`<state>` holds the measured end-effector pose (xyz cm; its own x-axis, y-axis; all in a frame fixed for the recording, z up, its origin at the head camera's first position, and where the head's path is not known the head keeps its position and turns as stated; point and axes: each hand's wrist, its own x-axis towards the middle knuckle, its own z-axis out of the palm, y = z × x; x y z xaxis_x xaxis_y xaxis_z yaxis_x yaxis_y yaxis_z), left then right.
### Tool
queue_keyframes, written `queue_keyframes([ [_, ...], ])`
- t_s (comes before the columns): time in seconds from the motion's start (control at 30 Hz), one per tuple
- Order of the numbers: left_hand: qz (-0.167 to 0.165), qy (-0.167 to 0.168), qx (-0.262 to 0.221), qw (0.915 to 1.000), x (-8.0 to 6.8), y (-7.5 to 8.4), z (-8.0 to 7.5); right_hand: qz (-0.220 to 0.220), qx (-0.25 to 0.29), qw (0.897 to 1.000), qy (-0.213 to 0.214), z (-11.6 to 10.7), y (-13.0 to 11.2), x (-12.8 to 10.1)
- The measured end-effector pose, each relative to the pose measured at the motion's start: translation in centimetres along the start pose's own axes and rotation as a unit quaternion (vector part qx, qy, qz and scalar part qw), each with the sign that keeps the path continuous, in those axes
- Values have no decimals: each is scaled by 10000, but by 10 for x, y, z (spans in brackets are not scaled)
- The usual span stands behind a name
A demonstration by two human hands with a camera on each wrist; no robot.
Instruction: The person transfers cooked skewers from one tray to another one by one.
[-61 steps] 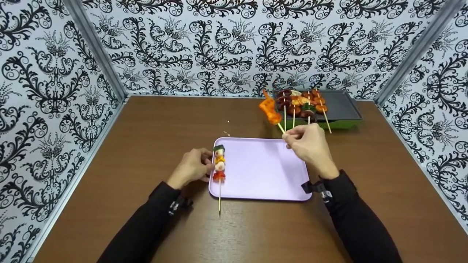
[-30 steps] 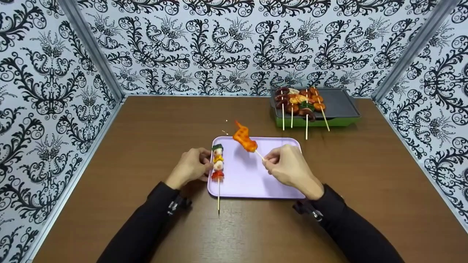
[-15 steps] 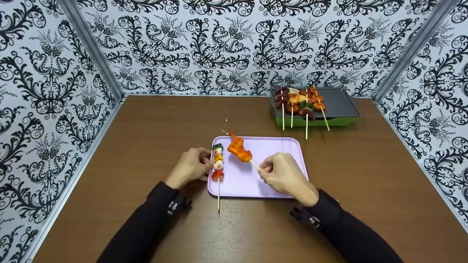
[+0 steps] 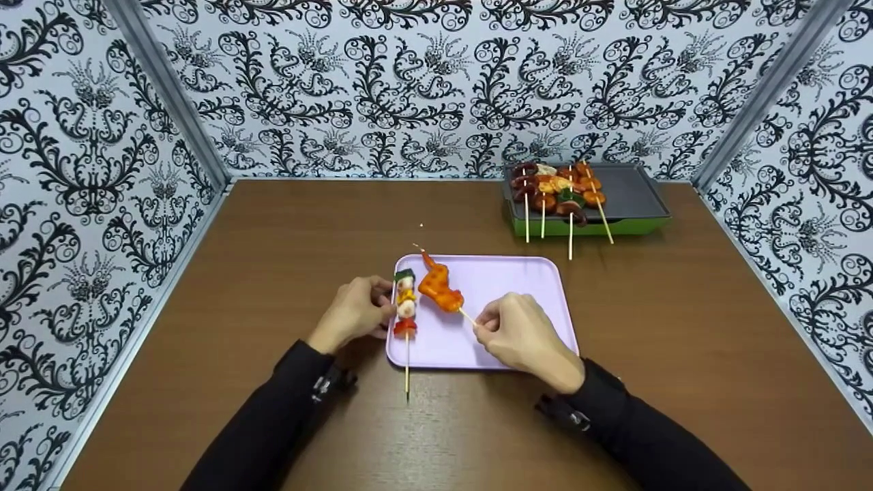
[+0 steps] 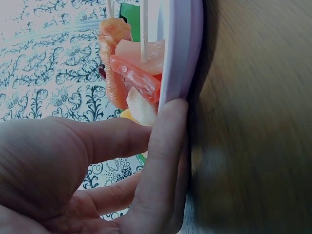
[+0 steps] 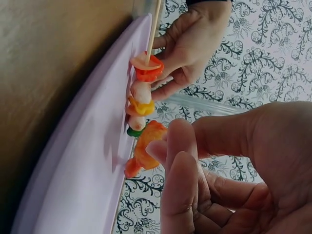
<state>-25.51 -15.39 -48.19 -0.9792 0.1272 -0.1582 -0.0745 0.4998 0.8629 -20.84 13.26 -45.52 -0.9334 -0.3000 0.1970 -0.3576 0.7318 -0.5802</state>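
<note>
orange skewer (image 4: 440, 289) pinched by right hand (image 4: 522, 334) fingers over purple tray (image 4: 518, 286); left hand (image 4: 354, 310) fingers hold tray edge

Brown wooden desk (image 4: 273, 273). Lilac tray (image 4: 518, 286) near the middle, toward the front edge. Green-based grill plate (image 4: 631, 198) at the far right corner, against the back edge.

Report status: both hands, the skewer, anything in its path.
Right hand pinches orange skewer stick, food low over lilac tray. Left hand at tray's left edge, touching vegetable skewer. Landing spot beside it bare.
</note>
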Motion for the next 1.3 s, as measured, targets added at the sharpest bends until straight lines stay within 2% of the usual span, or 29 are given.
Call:
queue_keyframes([
  [0.3, -16, 13, -7, 10000, 0, 1, 0, 211, 118, 9994, -230, 6, -5, -4],
  [0.7, -46, 10, -26, 10000, 1, 0, 1, 149, 86, 9991, -398, 18, -10, -12],
  [1.0, 55, -8, -53, 10000, 1, 0, 0, 248, 471, 9957, -756, 26, -12, -13],
  [1.1, 122, -10, -47, 9999, 1, -1, 0, 282, 525, 9951, -783, 27, -13, -13],
  [1.3, 49, 9, -67, 10000, 1, -1, 0, 172, 566, 9951, -788, 29, -13, -11],
])
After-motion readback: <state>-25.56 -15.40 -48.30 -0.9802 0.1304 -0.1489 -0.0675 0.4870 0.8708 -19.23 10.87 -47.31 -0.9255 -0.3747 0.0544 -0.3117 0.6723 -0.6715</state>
